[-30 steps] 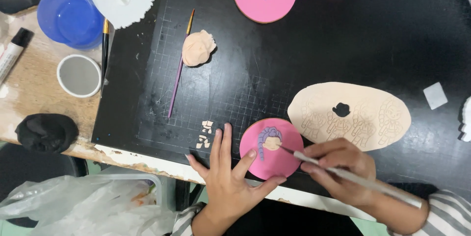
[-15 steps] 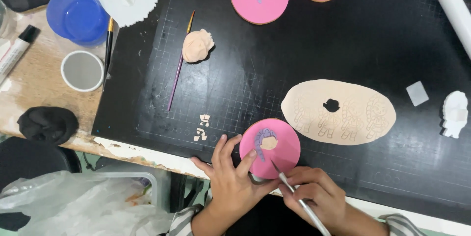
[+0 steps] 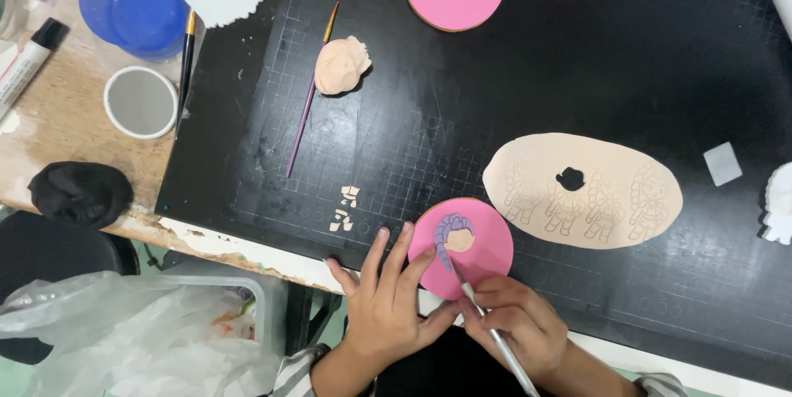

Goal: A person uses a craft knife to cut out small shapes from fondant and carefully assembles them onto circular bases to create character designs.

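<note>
At the near edge of the black mat, the left hand lies flat, steadying a pink disc while the right hand pinches a thin tool whose tip, pressed too hard, could gouge the purple hair.

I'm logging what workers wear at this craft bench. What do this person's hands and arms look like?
Both hands are bare: no gloves, rings or watch show. The left hand and the right hand each end in a striped sleeve cuff, grey and white, seen at the bottom edge.
</note>
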